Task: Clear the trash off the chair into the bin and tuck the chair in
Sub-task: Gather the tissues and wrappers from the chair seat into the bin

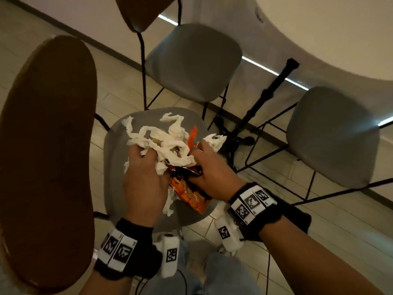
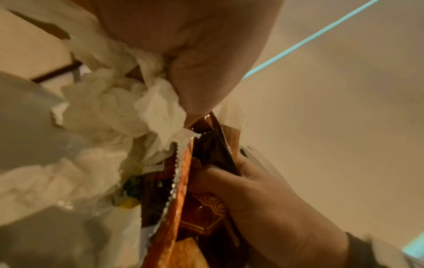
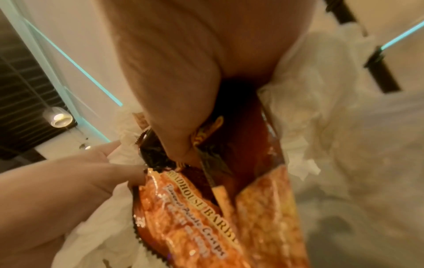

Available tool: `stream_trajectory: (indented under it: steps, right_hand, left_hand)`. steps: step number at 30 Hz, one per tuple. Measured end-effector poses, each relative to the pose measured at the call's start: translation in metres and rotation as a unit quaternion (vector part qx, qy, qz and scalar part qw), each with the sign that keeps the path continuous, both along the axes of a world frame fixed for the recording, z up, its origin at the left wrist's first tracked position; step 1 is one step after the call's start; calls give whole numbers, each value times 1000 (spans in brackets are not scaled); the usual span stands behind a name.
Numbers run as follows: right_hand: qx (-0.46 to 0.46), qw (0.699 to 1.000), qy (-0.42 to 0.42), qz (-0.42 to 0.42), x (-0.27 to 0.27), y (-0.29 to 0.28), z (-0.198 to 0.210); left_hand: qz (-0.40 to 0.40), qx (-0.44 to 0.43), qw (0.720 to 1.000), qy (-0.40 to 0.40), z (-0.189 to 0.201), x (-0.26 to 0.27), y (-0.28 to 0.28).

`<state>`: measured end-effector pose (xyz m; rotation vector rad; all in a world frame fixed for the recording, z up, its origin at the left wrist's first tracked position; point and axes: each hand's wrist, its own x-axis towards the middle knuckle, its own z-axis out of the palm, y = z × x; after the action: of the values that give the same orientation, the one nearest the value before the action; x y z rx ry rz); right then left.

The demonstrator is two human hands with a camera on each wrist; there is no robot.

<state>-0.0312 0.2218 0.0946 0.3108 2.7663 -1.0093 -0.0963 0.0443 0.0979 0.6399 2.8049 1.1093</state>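
A grey chair seat (image 1: 116, 158) with a brown backrest (image 1: 49, 145) stands in front of me. Over it both hands hold one bundle of trash. My left hand (image 1: 146, 158) grips crumpled white tissues (image 1: 161, 137), seen close up as tissues (image 2: 110, 108) in the left wrist view. My right hand (image 1: 202, 162) clutches an orange crisp packet (image 1: 189, 194) together with more tissue (image 1: 214, 140). The crisp packet (image 3: 195, 208) hangs down below my right palm, and the same packet (image 2: 190, 190) shows beside my right hand (image 2: 263, 199).
A second grey chair (image 1: 191, 62) stands just beyond, and a third grey chair (image 1: 331, 135) at the right. A white table (image 1: 319, 30) on a black pedestal leg (image 1: 270, 90) fills the upper right. The floor is tiled. No bin is in view.
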Motion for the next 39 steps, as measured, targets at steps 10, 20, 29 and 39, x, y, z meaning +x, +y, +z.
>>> stream_trajectory:
  steps: [10, 20, 29, 39]
  right_hand:
    - [-3, 976, -32, -217, 208, 118, -25]
    - [-23, 937, -99, -335, 416, 238, -185]
    - [-22, 922, -215, -322, 477, 324, -429]
    - [44, 913, -277, -296, 466, 368, -622]
  left_hand:
    - [-223, 2, 973, -52, -32, 137, 163]
    - [-346, -77, 920, -168, -211, 322, 325]
    - [-404, -235, 854, -226, -459, 369, 426]
    - [-388, -278, 815, -330, -635, 344, 472]
